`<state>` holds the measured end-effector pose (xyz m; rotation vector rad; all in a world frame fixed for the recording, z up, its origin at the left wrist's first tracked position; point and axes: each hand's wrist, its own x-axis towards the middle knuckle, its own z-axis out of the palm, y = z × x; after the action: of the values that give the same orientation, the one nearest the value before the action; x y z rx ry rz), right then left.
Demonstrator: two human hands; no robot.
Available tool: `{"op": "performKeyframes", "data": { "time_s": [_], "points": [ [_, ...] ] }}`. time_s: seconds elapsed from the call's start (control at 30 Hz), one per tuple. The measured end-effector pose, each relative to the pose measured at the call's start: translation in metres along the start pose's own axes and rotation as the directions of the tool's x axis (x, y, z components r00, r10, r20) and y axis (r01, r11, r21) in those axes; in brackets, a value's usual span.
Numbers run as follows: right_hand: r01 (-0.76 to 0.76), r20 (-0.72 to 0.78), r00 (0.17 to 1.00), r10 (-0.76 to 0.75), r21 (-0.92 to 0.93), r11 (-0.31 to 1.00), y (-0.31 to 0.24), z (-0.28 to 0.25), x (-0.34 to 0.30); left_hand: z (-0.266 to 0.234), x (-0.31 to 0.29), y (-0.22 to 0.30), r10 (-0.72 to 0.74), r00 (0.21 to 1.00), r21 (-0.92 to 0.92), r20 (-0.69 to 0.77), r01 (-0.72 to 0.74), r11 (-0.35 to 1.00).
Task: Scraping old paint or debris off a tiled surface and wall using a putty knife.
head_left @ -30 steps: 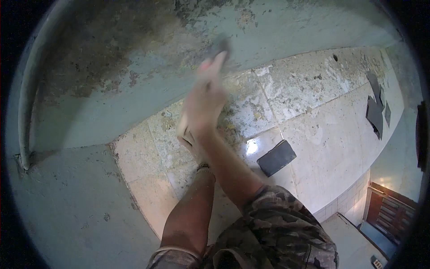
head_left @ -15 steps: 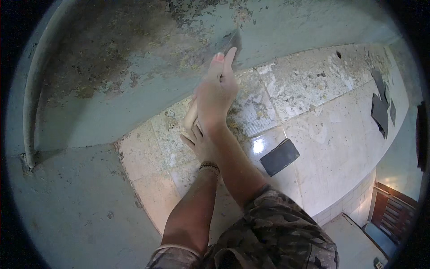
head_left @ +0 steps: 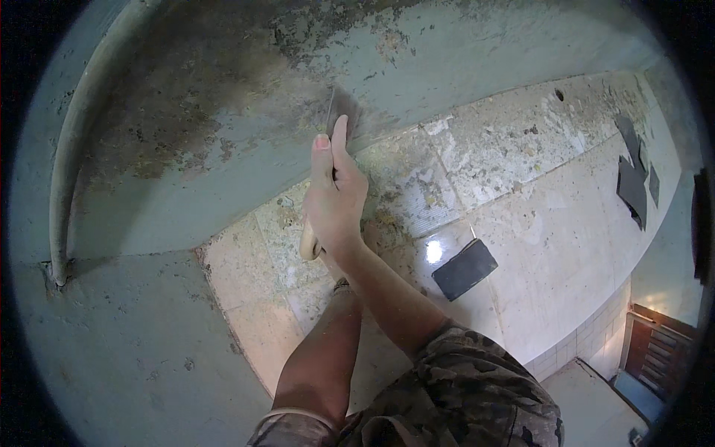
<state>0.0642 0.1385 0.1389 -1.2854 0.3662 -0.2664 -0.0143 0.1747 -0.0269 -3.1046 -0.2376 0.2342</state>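
Observation:
My right hand [head_left: 339, 205] is closed round a scraper, with thumb and forefinger stretched along it. The thin metal blade [head_left: 344, 106] meets the peeling wall [head_left: 261, 141], slightly blurred. Below my palm the pale rounded end of the scraper's handle [head_left: 308, 244] sticks out. My left hand [head_left: 334, 267] lies behind my right wrist, a dark bracelet at its own wrist. Its fingers are mostly hidden, so its grip does not show.
Dusty pale tiles [head_left: 521, 223] strewn with paint flakes run below the wall. A dark grey rectangular block [head_left: 465, 269] lies right of my forearm. Torn dark sheets [head_left: 631, 190] lie farther right. A pipe [head_left: 68, 164] climbs the wall at left. A brown wooden slatted piece [head_left: 655, 346] stands lower right.
My right hand and the scraper have moved left and down along the wall. The left hand, with fingers visible before, is now mostly covered by the right.

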Motion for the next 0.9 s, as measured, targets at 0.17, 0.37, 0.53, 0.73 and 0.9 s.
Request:
{"op": "performKeyframes", "data": {
  "time_s": [0.17,0.37,0.53,0.73,0.9],
  "points": [
    [-0.116,-0.031,0.992,0.121,0.132,0.984,0.018,0.008,-0.006,0.000,0.001,-0.013,0.000,1.000,-0.035,0.010,0.000,0.999],
    [-0.183,-0.063,0.975,0.214,0.326,0.928,-0.010,-0.007,0.018,0.009,-0.001,-0.012,0.012,0.999,-0.109,0.040,-0.008,0.994],
    [-0.025,-0.120,0.993,0.019,-0.044,0.999,0.021,-0.002,0.011,0.013,0.000,-0.010,0.025,0.998,-0.152,0.052,-0.017,0.988],
    [-0.025,-0.069,0.997,0.022,-0.043,0.999,0.026,-0.004,0.004,0.055,0.007,-0.017,-0.116,0.949,-0.780,-0.293,-0.167,0.604],
    [-0.062,-0.054,0.996,0.064,0.037,0.997,0.030,-0.008,0.006,0.053,0.007,-0.016,-0.076,0.965,-0.588,-0.250,-0.089,0.804]
  ]
}}
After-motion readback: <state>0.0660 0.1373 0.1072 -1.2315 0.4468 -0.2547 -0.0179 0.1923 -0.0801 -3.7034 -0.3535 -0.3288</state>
